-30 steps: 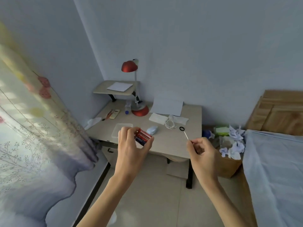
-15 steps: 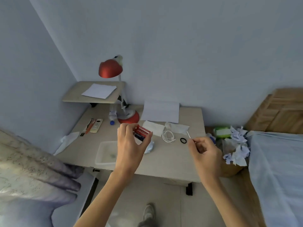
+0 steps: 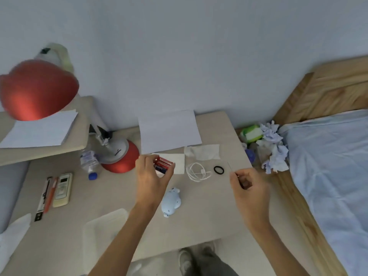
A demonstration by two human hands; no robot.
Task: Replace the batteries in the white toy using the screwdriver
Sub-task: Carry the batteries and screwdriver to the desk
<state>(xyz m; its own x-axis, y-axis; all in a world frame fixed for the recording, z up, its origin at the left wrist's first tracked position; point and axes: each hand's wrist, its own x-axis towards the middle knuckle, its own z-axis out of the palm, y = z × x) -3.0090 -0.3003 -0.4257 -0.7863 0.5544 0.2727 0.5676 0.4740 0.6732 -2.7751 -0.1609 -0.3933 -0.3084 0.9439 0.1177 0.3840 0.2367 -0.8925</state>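
Gripping red batteries between thumb and curled fingers of the left hand, above the bench. Pinching a thin pale shaft, probably the screwdriver, in the right hand, fingers curled tight, tip pointing away and leftward. Leaving the white toy flat on the bench, just beside the left wrist, long axis running near-to-far with a slight tilt. Much closer to the left hand; well apart from the right, off to its left. Probably calling for setting the batteries down first.

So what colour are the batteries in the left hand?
The small cylindrical batteries are red with dark ends; head view.
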